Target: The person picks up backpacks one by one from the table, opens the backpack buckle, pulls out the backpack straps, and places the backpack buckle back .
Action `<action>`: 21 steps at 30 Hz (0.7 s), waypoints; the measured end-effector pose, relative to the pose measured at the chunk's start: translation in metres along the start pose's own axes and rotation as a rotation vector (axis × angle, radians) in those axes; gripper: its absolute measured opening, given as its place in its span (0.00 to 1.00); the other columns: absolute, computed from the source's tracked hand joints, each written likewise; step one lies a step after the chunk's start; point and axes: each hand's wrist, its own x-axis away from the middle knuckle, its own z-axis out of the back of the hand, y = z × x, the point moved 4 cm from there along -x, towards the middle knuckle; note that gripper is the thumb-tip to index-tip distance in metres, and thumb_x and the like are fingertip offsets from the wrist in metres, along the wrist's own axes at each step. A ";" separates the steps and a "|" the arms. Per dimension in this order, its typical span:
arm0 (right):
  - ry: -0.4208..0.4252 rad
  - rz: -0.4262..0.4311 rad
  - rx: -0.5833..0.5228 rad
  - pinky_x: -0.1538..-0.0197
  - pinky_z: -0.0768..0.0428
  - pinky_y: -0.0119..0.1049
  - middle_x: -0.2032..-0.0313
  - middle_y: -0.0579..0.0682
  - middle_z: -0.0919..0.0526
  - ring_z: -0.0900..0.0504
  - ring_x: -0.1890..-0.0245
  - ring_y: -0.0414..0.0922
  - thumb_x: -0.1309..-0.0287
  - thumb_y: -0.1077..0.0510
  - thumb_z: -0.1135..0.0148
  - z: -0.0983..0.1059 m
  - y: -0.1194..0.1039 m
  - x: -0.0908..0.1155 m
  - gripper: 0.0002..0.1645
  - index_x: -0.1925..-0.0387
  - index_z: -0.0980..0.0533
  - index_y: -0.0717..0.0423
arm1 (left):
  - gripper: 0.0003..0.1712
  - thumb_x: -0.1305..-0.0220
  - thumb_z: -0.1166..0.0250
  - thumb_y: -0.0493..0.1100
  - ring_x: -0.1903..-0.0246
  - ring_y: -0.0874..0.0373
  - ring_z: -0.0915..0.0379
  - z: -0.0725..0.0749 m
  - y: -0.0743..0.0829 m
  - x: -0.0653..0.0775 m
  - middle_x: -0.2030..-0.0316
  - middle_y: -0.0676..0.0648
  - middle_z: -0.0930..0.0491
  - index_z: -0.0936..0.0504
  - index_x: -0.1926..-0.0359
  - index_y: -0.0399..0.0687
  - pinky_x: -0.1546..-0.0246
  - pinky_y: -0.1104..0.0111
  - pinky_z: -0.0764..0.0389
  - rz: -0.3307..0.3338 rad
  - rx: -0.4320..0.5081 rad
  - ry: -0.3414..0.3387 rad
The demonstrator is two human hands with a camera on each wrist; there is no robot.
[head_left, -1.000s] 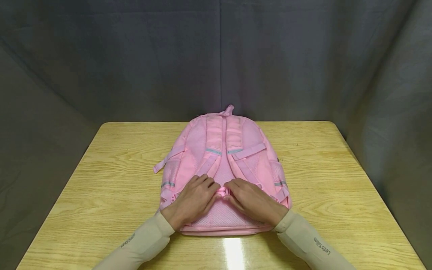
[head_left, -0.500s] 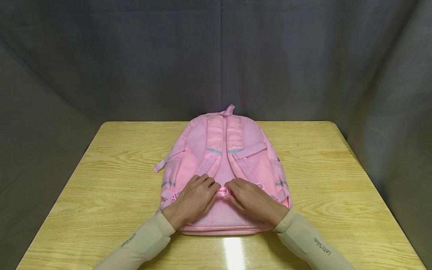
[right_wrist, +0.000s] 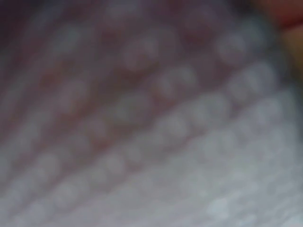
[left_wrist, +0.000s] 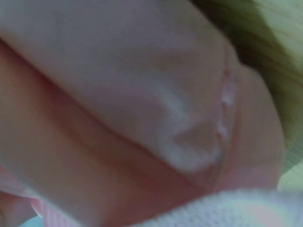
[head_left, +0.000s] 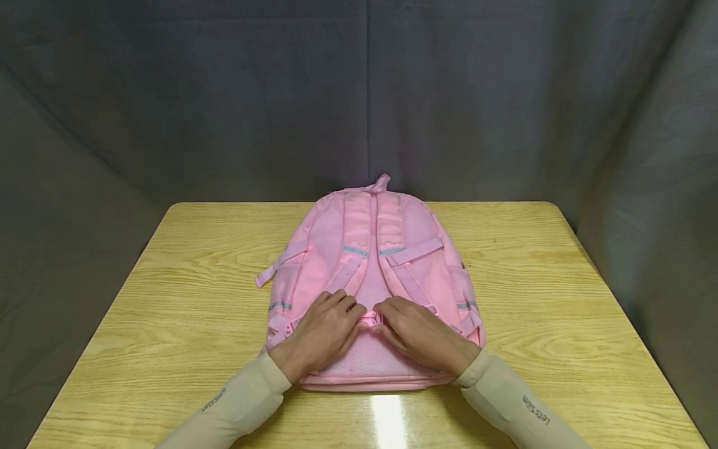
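A pink backpack [head_left: 322,240] lies on the table with its strap side up and its bottom edge toward me. Over its lower middle, my left hand [head_left: 328,327] and right hand [head_left: 417,330] meet almost fingertip to fingertip. Between them shows a small pink buckle [head_left: 370,319], which both hands pinch with curled fingers and thumbs; much of it is hidden. Two padded shoulder straps [head_left: 356,218] run down from the top. In the left wrist view, pink fabric [left_wrist: 142,56] appears close up. Blurred pale mesh [right_wrist: 189,189] fills most of the right wrist view.
The wooden table [head_left: 196,280] extends around the backpack on every side. A loose webbing end [head_left: 265,277] sticks out at the bag's left. Dark grey curtains [head_left: 269,93] hang behind the table and along both sides.
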 end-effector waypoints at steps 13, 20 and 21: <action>0.027 0.009 0.010 0.53 0.18 0.38 0.64 0.47 0.20 0.20 0.62 0.42 0.32 0.55 0.41 0.001 0.002 0.002 0.15 0.51 0.23 0.61 | 0.07 0.34 0.36 0.47 0.61 0.54 0.26 0.002 -0.005 0.004 0.65 0.51 0.19 0.18 0.60 0.50 0.60 0.63 0.26 0.014 -0.003 0.011; 0.012 -0.012 -0.007 0.51 0.18 0.39 0.60 0.49 0.18 0.18 0.58 0.43 0.31 0.55 0.43 0.002 0.004 0.003 0.14 0.51 0.24 0.61 | 0.06 0.35 0.35 0.45 0.61 0.54 0.26 0.002 -0.006 0.006 0.66 0.51 0.19 0.18 0.61 0.49 0.61 0.63 0.26 0.021 0.007 0.019; 0.008 -0.016 -0.010 0.51 0.18 0.39 0.60 0.49 0.18 0.18 0.58 0.43 0.31 0.55 0.43 0.003 0.004 0.003 0.14 0.51 0.24 0.60 | 0.06 0.35 0.35 0.46 0.62 0.54 0.26 0.002 -0.007 0.006 0.66 0.51 0.20 0.18 0.61 0.49 0.61 0.63 0.26 0.019 0.009 0.023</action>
